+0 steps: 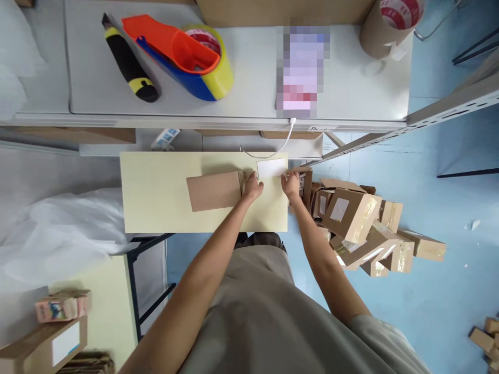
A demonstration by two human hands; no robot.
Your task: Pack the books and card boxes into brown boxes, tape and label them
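A white paper label (272, 168) is at the right end of the cream tabletop (156, 192), between my two hands. My left hand (253, 188) is closed at the label's lower left corner, its fingers pinched together. My right hand (290, 185) is closed at the label's right edge, over the table's right end. Just left of my left hand lies a brown cardboard box (214, 191), slightly tilted on the tabletop. The fingertips are small in this view.
On the grey shelf (253, 78) beyond lie a utility knife (128, 59), an orange and blue tape dispenser (175, 52), a blurred phone (302, 72) with a white cable (289, 135), and a tape roll (384, 31). Cardboard boxes (353, 213) pile up on the floor at right. Plastic wrap (70, 228) hangs left.
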